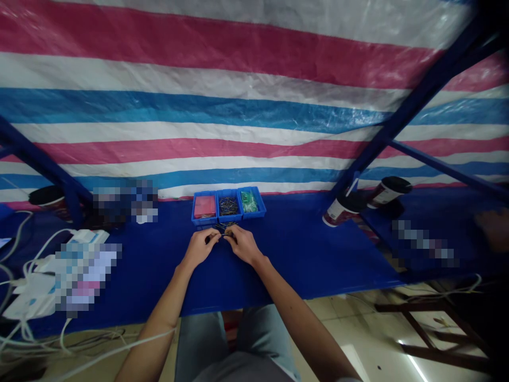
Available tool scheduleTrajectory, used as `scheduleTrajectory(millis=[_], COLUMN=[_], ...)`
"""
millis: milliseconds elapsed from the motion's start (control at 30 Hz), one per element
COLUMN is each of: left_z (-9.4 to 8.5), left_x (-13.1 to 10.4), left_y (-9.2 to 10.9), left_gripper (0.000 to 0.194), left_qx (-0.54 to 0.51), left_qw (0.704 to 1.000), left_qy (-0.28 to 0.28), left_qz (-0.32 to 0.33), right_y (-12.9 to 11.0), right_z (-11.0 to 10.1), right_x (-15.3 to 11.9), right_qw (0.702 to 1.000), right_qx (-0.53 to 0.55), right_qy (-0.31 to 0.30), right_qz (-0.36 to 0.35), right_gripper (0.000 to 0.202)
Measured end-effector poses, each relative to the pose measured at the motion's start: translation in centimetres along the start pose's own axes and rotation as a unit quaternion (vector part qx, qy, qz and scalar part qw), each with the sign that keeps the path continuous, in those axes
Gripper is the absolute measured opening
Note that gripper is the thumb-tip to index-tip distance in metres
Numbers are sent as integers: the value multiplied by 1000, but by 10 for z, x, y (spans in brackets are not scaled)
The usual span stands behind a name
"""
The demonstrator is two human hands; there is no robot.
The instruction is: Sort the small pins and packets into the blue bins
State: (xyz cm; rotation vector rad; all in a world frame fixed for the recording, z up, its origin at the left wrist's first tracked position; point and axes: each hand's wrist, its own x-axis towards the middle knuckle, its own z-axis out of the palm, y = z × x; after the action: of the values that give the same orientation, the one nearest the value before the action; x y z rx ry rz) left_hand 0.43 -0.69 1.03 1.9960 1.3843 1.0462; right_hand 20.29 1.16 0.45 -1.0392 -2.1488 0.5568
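My left hand (202,246) and my right hand (243,244) meet over the blue table, fingertips close together in a pinch. Between them is a small thin screw-like piece (224,234), too small to name surely. Just beyond my fingers lie several similar dark thin pieces (221,226), partly hidden by my right hand. Three blue bins stand in a row behind: the left bin (194,218) holds pink flat pieces (205,206), the middle bin (229,218) many dark thin pieces (228,206), the right bin (262,211) green pieces in clear plastic (249,201).
White power strips (35,294) with cables lie at the left of the table (302,254). Dark-lidded tubs (338,209) stand at the right. Blue frame posts (369,151) rise before a striped sheet (238,116). Another person's hand (495,228) shows at the far right.
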Motion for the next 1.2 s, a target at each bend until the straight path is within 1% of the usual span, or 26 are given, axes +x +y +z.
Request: scheduleTrajectory(millis=[267,600,833,1000,1200], left_z=[0,0,1,1,0], left_x=[0,0,0,0,0], left_y=[1,0,-1,1,1], left_gripper=[24,23,27,25,22], left_qx=[2,-4,-10,-11,-14], left_qw=[1000,1000,1000,1000,1000], left_qy=[-5,-3,-2,-2,-9], left_qz=[-1,-2,-3,1,-3], right_y=[2,0,-3,0,1], right_z=[1,-1,-2,2,0], right_x=[2,2,2,2,2], right_qw=[1000,1000,998,995,997], right_qx=[5,-31,-66,-97,-80], right_qy=[2,-5,-5,-4,1], right_qz=[5,3,8,18,18], right_gripper=[10,18,29,37,37])
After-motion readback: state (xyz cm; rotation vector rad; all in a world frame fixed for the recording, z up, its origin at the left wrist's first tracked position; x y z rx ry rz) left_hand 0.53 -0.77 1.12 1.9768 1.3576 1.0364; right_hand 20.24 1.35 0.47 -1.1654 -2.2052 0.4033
